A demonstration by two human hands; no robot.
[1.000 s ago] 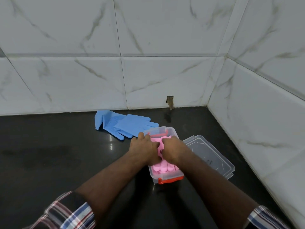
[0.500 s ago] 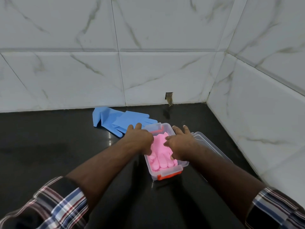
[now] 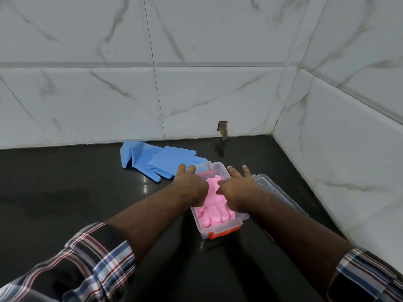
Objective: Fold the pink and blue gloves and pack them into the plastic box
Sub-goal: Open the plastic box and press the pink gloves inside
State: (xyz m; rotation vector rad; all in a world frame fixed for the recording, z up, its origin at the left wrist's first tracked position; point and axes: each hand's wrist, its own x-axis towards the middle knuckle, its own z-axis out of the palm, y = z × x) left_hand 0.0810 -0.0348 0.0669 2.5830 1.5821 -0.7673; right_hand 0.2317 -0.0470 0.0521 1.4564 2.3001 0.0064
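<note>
A clear plastic box [image 3: 220, 233] with orange clips stands on the black counter. The folded pink gloves [image 3: 214, 209] lie inside it, fingers toward me. My left hand [image 3: 189, 186] hovers over the box's left side with fingers stretched toward the far wall, holding nothing. My right hand [image 3: 237, 186] hovers over the right side, fingers spread, holding nothing. The blue gloves [image 3: 157, 161] lie flat and overlapped on the counter behind and left of the box, just beyond my left fingertips.
The box's clear lid [image 3: 281, 192] lies on the counter right of the box. White marble-tiled walls close the back and right; a small hole [image 3: 222, 127] is in the back wall. The black counter [image 3: 65, 192] stretches left.
Both hands have lifted off the pink gloves and opened, fingers now stretched forward over the box. The pink gloves stay in the box, more of them showing.
</note>
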